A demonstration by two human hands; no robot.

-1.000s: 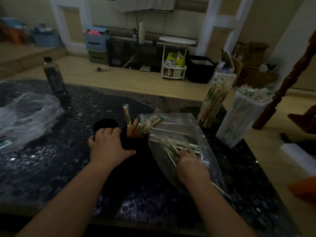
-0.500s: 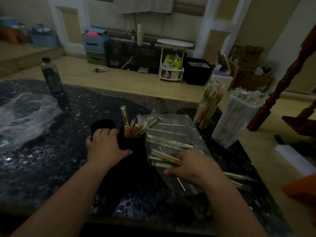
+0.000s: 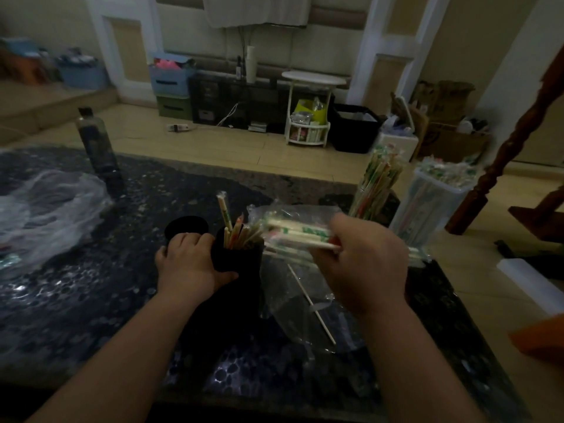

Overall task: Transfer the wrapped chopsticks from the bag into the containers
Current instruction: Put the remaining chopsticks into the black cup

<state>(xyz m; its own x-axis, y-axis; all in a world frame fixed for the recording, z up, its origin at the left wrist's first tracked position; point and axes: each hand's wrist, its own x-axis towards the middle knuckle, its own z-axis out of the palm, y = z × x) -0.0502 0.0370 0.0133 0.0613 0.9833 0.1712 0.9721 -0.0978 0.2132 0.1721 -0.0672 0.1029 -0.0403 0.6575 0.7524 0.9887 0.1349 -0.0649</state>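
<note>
Our right hand (image 3: 360, 264) pinches the wrapped chopsticks (image 3: 293, 233) near one end — light, stiff, slippery-sleeved, we judge — while our left hand (image 3: 189, 264) grips the black cup (image 3: 244, 254).

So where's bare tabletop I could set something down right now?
Bare table lies between the crumpled plastic and the left hand, and along the near edge left of the bag. It's crowded right of the black holder: right hand, clear jar, clear tub.

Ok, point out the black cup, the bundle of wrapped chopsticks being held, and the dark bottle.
black cup (image 3: 244, 255), head view, front wall.
bundle of wrapped chopsticks (image 3: 293, 231), head view, middle of the wrappers.
dark bottle (image 3: 98, 148), head view, mid body.
</note>
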